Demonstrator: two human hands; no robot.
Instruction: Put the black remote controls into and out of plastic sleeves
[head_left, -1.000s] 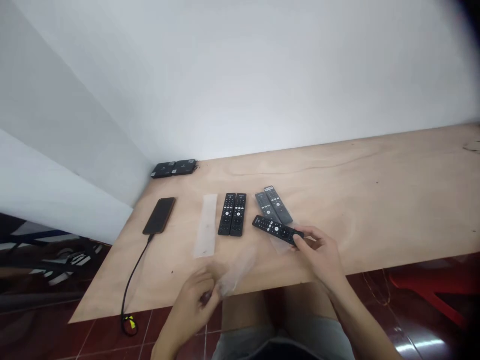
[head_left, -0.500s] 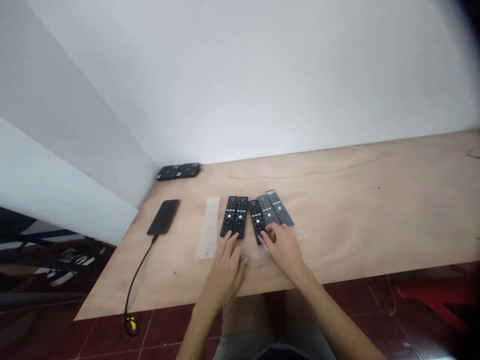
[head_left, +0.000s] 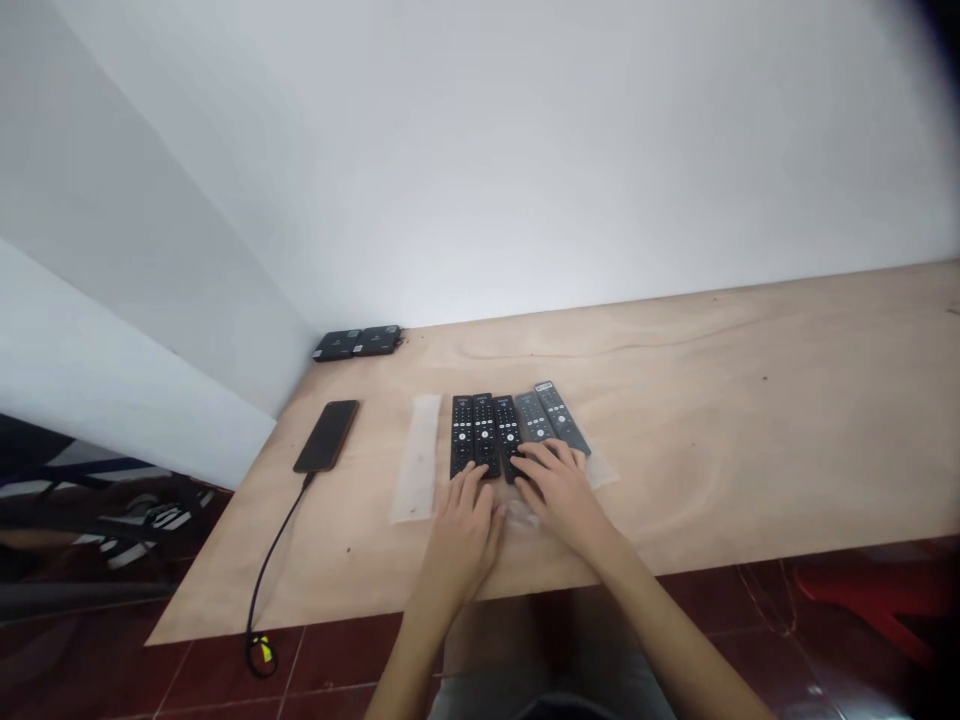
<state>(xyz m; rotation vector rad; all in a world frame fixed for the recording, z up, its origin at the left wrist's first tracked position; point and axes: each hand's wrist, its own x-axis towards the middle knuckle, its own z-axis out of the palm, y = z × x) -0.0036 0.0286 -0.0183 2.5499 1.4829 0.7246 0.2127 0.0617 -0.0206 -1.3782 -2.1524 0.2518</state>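
Note:
Several black remote controls lie side by side on the table. My left hand (head_left: 466, 515) rests its outstretched fingertips on the lower ends of the leftmost remote (head_left: 462, 432) and the second remote (head_left: 484, 425). The third remote (head_left: 508, 425) stands almost upright in the row, a small gap to its left. My right hand (head_left: 561, 490) is spread, its fingers touching the third remote's lower end and covering the bottom of a greyish remote in clear plastic (head_left: 534, 415). The outermost remote (head_left: 559, 410), tilted, also looks wrapped. Neither hand grips anything.
An empty plastic sleeve (head_left: 418, 455) lies left of the remotes. Farther left is a phone (head_left: 327, 436) with a black cable (head_left: 268, 560) running over the table edge. Two flat black boxes (head_left: 356, 343) sit by the wall. A red chair (head_left: 862, 595) stands at right.
The third remote has swung straighter and shifted toward the left pair. The left pair has turned slightly and moved right. My right hand has gone from pinching near the third remote to spread fingers.

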